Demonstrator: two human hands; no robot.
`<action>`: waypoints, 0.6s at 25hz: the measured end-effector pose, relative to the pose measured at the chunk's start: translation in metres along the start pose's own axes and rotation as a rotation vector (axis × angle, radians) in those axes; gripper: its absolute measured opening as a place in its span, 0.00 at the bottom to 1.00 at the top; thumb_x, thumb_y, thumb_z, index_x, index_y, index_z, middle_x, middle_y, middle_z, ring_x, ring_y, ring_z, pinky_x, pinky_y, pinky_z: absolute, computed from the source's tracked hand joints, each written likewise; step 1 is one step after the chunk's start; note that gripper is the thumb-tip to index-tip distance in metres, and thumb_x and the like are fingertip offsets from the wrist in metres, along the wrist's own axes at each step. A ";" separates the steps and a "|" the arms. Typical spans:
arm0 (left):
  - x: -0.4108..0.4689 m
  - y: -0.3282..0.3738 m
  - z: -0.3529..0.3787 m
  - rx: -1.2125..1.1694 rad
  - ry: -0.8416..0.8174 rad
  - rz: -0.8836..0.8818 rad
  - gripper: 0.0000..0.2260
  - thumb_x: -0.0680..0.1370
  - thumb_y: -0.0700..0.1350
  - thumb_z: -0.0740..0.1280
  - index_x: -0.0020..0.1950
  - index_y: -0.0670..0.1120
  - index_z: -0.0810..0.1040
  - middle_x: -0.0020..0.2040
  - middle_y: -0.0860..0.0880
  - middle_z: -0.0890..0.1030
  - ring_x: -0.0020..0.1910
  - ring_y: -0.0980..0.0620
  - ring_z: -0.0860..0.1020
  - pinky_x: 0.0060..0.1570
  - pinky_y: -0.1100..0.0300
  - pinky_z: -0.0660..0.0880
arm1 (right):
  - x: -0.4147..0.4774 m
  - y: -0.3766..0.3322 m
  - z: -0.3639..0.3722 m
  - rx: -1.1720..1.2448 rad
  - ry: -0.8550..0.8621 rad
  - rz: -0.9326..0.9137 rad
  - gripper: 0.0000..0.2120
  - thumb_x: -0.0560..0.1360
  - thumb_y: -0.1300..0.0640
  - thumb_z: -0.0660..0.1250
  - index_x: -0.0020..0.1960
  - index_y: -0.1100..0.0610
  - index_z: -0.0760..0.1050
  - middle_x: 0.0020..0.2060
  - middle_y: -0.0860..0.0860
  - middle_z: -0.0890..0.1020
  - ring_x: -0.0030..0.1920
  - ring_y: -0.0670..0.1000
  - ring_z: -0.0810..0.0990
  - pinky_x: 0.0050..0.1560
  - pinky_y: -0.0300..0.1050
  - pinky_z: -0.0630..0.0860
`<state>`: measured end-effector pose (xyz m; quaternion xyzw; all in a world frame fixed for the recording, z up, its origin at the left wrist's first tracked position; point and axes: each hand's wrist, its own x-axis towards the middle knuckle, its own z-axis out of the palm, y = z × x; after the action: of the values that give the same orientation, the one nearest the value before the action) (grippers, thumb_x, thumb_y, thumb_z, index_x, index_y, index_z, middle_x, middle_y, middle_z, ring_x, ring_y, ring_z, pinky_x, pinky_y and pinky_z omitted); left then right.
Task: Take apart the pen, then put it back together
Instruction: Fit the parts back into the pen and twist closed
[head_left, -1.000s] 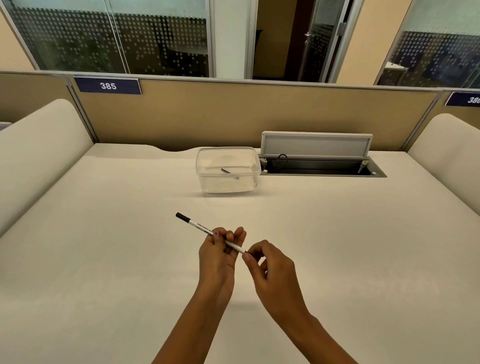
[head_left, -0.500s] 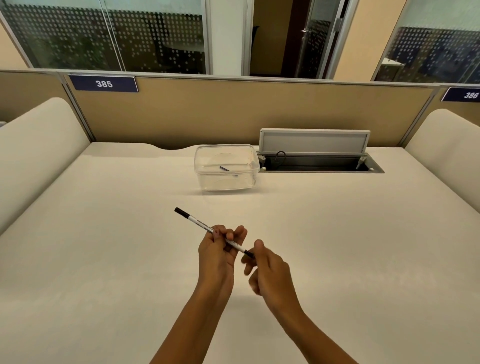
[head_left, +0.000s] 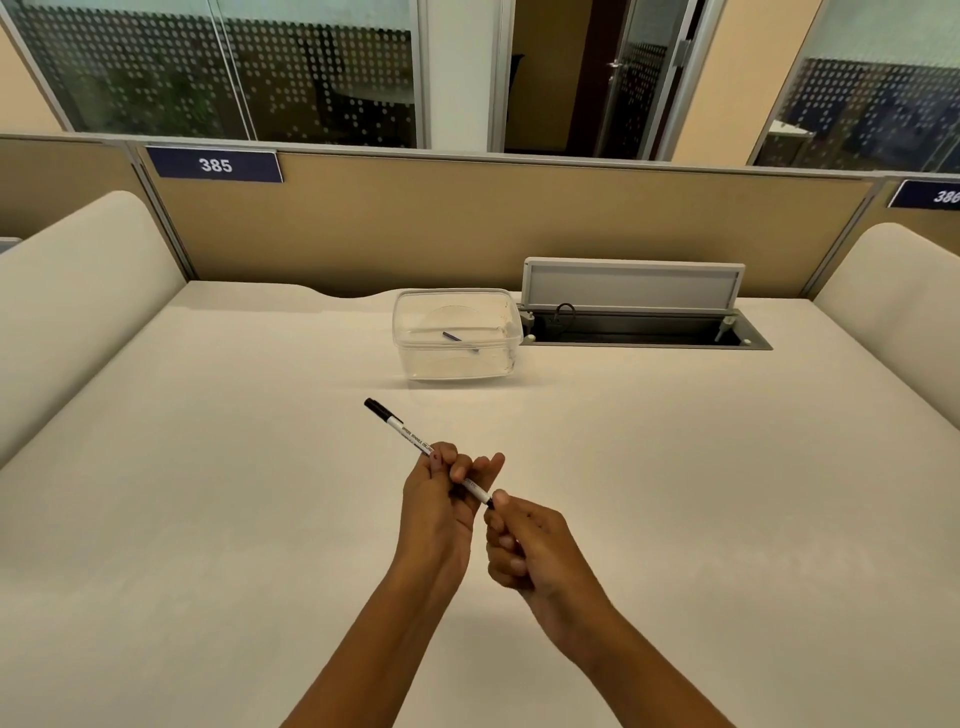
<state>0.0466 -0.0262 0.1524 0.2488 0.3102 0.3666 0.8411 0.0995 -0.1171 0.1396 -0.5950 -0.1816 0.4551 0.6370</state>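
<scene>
Office, numbered cubicle partition (head_left: 467, 228), desk (head_left: 208, 493), glass walls (head_left: 234, 67)

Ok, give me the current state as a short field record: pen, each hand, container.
pen: held above the desk, black cap end pointing away and left
left hand: gripping the pen barrel
right hand: pinching the pen's near end
clear plastic container: behind the hands, a small dark piece inside
desk: otherwise bare near the hands

We look from head height, forward and down, our hands (head_left: 483, 519) close below, the desk (head_left: 208, 519) stretching beyond them.
</scene>
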 end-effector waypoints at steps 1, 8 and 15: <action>-0.001 0.000 0.000 0.001 -0.006 -0.003 0.16 0.83 0.38 0.48 0.38 0.42 0.67 0.24 0.50 0.68 0.27 0.54 0.78 0.58 0.49 0.74 | 0.000 -0.004 -0.001 0.163 -0.047 0.104 0.18 0.80 0.54 0.58 0.32 0.57 0.69 0.25 0.48 0.65 0.22 0.44 0.59 0.22 0.35 0.59; -0.002 -0.003 0.000 0.015 0.005 -0.012 0.15 0.83 0.38 0.49 0.39 0.41 0.68 0.25 0.49 0.70 0.30 0.52 0.81 0.59 0.47 0.73 | -0.002 0.010 -0.007 -0.547 0.147 -0.265 0.15 0.79 0.50 0.59 0.38 0.56 0.74 0.28 0.47 0.75 0.26 0.46 0.72 0.28 0.37 0.69; 0.000 -0.002 0.007 0.056 -0.038 -0.023 0.16 0.83 0.40 0.48 0.38 0.42 0.67 0.23 0.50 0.66 0.25 0.54 0.74 0.45 0.53 0.81 | 0.001 0.019 -0.008 -0.621 0.149 -0.418 0.16 0.80 0.53 0.55 0.35 0.55 0.69 0.27 0.48 0.70 0.25 0.45 0.67 0.28 0.36 0.65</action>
<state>0.0522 -0.0289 0.1558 0.2756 0.3071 0.3434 0.8437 0.0993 -0.1231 0.1194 -0.7411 -0.3816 0.1942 0.5171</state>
